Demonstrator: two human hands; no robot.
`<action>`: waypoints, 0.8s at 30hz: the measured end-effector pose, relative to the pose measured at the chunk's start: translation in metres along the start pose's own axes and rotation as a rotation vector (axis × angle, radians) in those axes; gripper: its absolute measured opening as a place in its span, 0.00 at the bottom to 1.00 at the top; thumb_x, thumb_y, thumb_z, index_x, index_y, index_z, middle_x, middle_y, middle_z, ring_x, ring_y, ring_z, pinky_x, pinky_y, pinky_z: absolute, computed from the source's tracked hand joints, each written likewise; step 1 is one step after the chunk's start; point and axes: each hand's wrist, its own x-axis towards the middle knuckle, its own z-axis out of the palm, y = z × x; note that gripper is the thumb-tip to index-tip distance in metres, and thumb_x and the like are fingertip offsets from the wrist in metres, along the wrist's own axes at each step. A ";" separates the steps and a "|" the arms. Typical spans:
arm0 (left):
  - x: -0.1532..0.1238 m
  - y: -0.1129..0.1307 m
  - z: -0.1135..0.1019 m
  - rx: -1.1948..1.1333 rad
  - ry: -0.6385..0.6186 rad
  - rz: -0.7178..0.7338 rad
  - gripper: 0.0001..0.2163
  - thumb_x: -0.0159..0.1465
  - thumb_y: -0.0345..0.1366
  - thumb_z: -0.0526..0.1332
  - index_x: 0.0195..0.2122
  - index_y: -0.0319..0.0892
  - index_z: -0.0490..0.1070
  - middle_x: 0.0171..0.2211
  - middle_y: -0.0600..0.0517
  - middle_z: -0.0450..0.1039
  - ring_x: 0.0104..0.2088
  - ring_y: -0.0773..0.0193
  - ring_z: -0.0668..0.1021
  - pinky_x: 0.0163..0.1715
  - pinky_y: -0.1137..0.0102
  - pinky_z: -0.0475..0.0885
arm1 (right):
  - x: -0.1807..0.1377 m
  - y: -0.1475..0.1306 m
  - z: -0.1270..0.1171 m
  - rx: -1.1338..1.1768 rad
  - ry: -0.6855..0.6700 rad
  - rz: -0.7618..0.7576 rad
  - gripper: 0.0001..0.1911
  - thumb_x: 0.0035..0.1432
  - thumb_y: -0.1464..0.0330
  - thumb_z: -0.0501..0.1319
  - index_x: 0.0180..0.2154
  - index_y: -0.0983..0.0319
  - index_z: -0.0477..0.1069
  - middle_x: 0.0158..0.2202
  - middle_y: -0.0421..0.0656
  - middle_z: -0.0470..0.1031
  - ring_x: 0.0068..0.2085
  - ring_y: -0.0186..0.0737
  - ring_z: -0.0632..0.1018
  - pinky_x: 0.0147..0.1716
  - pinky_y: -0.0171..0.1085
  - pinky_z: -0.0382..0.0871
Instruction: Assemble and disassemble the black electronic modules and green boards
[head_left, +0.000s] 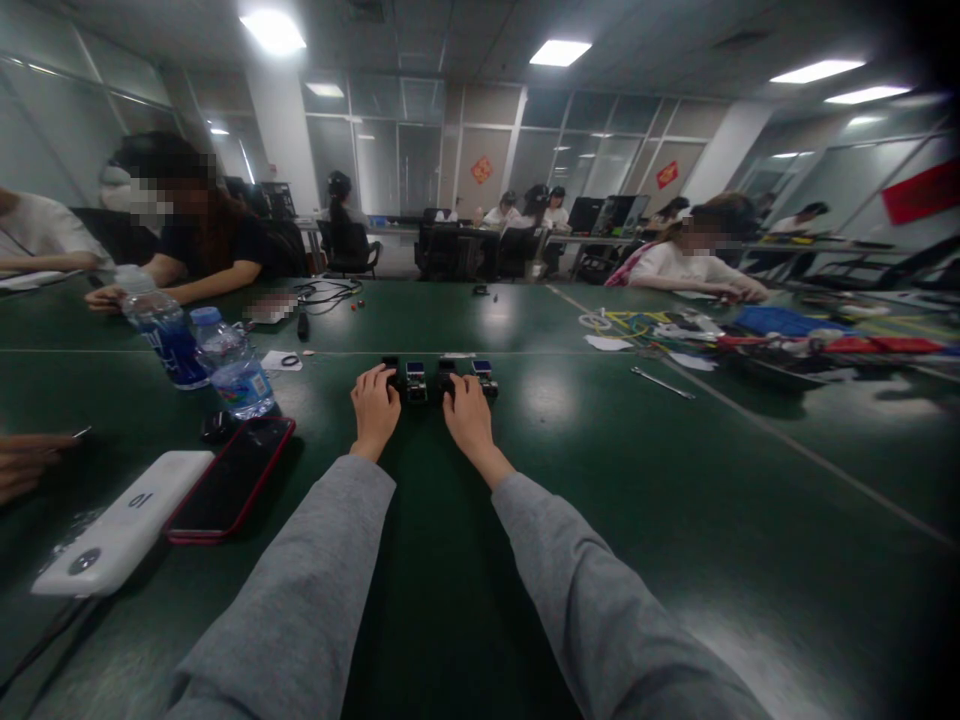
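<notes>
Several small dark electronic modules with little screens stand in a row on the green table point(540, 480), straight ahead of me. My left hand point(375, 408) has its fingers curled round the leftmost black module point(391, 362), which it mostly hides. Just right of that hand stands a module with a blue-grey screen and bare circuit parts point(416, 383). My right hand point(469, 412) closes over another black module point(448, 367), with thumb and fingers at its sides. Beyond its fingertips, a further module with a lit-looking screen point(482, 369) is partly covered.
On the left are two water bottles point(234, 365), a red-cased phone point(232, 475), a white power bank point(124, 520) and another person's hand point(30, 465). To the right lie a wrench point(663, 382) and a pile of cables and tools point(787, 345). Several people sit around.
</notes>
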 end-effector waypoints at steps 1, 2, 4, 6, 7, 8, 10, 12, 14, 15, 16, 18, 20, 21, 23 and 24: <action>0.000 0.001 -0.001 0.005 0.000 -0.001 0.16 0.63 0.27 0.54 0.50 0.46 0.70 0.56 0.48 0.69 0.57 0.53 0.67 0.56 0.55 0.65 | 0.000 -0.001 -0.001 0.002 0.018 -0.031 0.17 0.67 0.72 0.52 0.56 0.67 0.64 0.54 0.55 0.63 0.51 0.51 0.70 0.47 0.45 0.68; -0.001 0.002 -0.002 0.009 -0.003 0.002 0.17 0.63 0.26 0.54 0.51 0.46 0.70 0.56 0.49 0.69 0.57 0.54 0.67 0.56 0.55 0.65 | 0.001 -0.002 -0.003 0.003 0.027 -0.063 0.15 0.67 0.72 0.52 0.54 0.66 0.65 0.53 0.54 0.64 0.51 0.51 0.69 0.48 0.45 0.67; -0.001 0.003 -0.003 0.019 -0.020 0.017 0.20 0.62 0.25 0.54 0.53 0.47 0.69 0.57 0.49 0.68 0.57 0.54 0.67 0.56 0.56 0.65 | 0.001 -0.002 -0.004 0.005 0.031 -0.110 0.13 0.67 0.73 0.51 0.51 0.66 0.67 0.51 0.53 0.67 0.51 0.50 0.69 0.49 0.46 0.66; -0.002 0.003 -0.004 0.033 -0.039 0.029 0.21 0.61 0.24 0.54 0.54 0.47 0.69 0.58 0.50 0.68 0.58 0.54 0.66 0.56 0.56 0.64 | 0.001 -0.002 -0.003 0.006 0.033 -0.128 0.12 0.67 0.73 0.51 0.49 0.66 0.69 0.50 0.52 0.68 0.52 0.50 0.69 0.51 0.47 0.65; -0.002 0.003 -0.004 0.041 -0.045 0.033 0.22 0.60 0.24 0.54 0.54 0.47 0.69 0.58 0.50 0.68 0.58 0.54 0.66 0.55 0.56 0.64 | 0.001 -0.002 -0.002 0.010 0.036 -0.132 0.13 0.67 0.74 0.51 0.49 0.66 0.69 0.50 0.52 0.69 0.53 0.49 0.69 0.52 0.47 0.64; -0.002 0.003 -0.004 0.048 -0.050 0.036 0.22 0.60 0.24 0.54 0.54 0.47 0.69 0.58 0.50 0.68 0.58 0.54 0.66 0.55 0.56 0.64 | 0.001 -0.001 -0.001 0.016 0.038 -0.135 0.13 0.67 0.74 0.51 0.49 0.67 0.69 0.50 0.52 0.69 0.53 0.49 0.68 0.53 0.47 0.63; -0.002 0.002 -0.004 0.060 -0.060 0.038 0.21 0.61 0.24 0.54 0.54 0.47 0.69 0.58 0.50 0.68 0.57 0.54 0.66 0.55 0.56 0.64 | 0.001 0.000 0.001 0.031 0.037 -0.140 0.14 0.67 0.74 0.50 0.50 0.68 0.69 0.52 0.52 0.68 0.55 0.48 0.67 0.56 0.47 0.62; -0.002 0.002 -0.003 0.069 -0.069 0.033 0.21 0.61 0.25 0.54 0.53 0.47 0.70 0.57 0.49 0.68 0.57 0.54 0.67 0.55 0.56 0.64 | 0.000 0.002 0.004 0.042 0.030 -0.135 0.15 0.68 0.74 0.50 0.52 0.69 0.69 0.54 0.53 0.67 0.58 0.48 0.66 0.58 0.46 0.61; -0.002 0.001 -0.003 0.074 -0.079 0.026 0.20 0.61 0.25 0.53 0.53 0.46 0.70 0.57 0.49 0.69 0.57 0.54 0.67 0.55 0.56 0.64 | 0.000 0.003 0.006 0.055 0.018 -0.125 0.16 0.68 0.73 0.50 0.53 0.70 0.68 0.56 0.53 0.66 0.59 0.47 0.65 0.59 0.46 0.60; -0.002 0.001 -0.003 0.075 -0.084 0.025 0.20 0.61 0.25 0.53 0.53 0.46 0.70 0.57 0.49 0.69 0.57 0.54 0.67 0.55 0.56 0.64 | 0.000 0.004 0.008 0.062 0.012 -0.118 0.17 0.68 0.73 0.49 0.54 0.70 0.68 0.56 0.53 0.66 0.60 0.47 0.64 0.60 0.46 0.60; -0.003 0.001 -0.003 0.074 -0.088 0.025 0.20 0.62 0.25 0.53 0.53 0.46 0.70 0.57 0.49 0.69 0.57 0.55 0.67 0.55 0.56 0.64 | 0.000 0.005 0.009 0.070 0.006 -0.111 0.17 0.68 0.73 0.49 0.54 0.70 0.67 0.57 0.53 0.65 0.60 0.47 0.64 0.60 0.47 0.59; -0.003 0.001 -0.003 0.068 -0.095 0.028 0.20 0.62 0.25 0.53 0.53 0.46 0.70 0.57 0.49 0.69 0.58 0.55 0.67 0.55 0.56 0.64 | 0.000 0.007 0.011 0.078 -0.009 -0.108 0.18 0.68 0.73 0.49 0.55 0.70 0.67 0.58 0.54 0.64 0.62 0.46 0.62 0.62 0.47 0.58; -0.003 0.000 -0.003 0.060 -0.096 0.029 0.20 0.62 0.25 0.53 0.53 0.46 0.70 0.57 0.49 0.69 0.58 0.54 0.67 0.55 0.56 0.65 | 0.000 0.008 0.012 0.075 -0.026 -0.121 0.19 0.67 0.73 0.50 0.57 0.70 0.65 0.60 0.54 0.61 0.63 0.46 0.60 0.63 0.47 0.55; -0.003 0.000 -0.003 0.057 -0.095 0.030 0.19 0.61 0.25 0.53 0.52 0.46 0.70 0.56 0.48 0.69 0.57 0.54 0.67 0.55 0.55 0.65 | 0.000 0.008 0.012 0.071 -0.034 -0.132 0.20 0.67 0.73 0.51 0.58 0.71 0.64 0.61 0.55 0.60 0.64 0.47 0.59 0.64 0.48 0.53; -0.002 -0.001 -0.002 0.052 -0.091 0.030 0.19 0.61 0.25 0.53 0.52 0.46 0.71 0.56 0.48 0.69 0.57 0.53 0.67 0.55 0.54 0.65 | 0.000 0.007 0.010 0.063 -0.040 -0.153 0.22 0.66 0.73 0.52 0.60 0.71 0.61 0.63 0.55 0.57 0.65 0.47 0.56 0.65 0.49 0.51; -0.002 0.000 -0.002 0.051 -0.090 0.030 0.20 0.61 0.25 0.53 0.52 0.46 0.71 0.56 0.48 0.69 0.57 0.53 0.67 0.55 0.54 0.65 | 0.000 0.006 0.009 0.062 -0.035 -0.158 0.22 0.66 0.73 0.52 0.60 0.71 0.60 0.63 0.54 0.56 0.65 0.47 0.55 0.64 0.49 0.50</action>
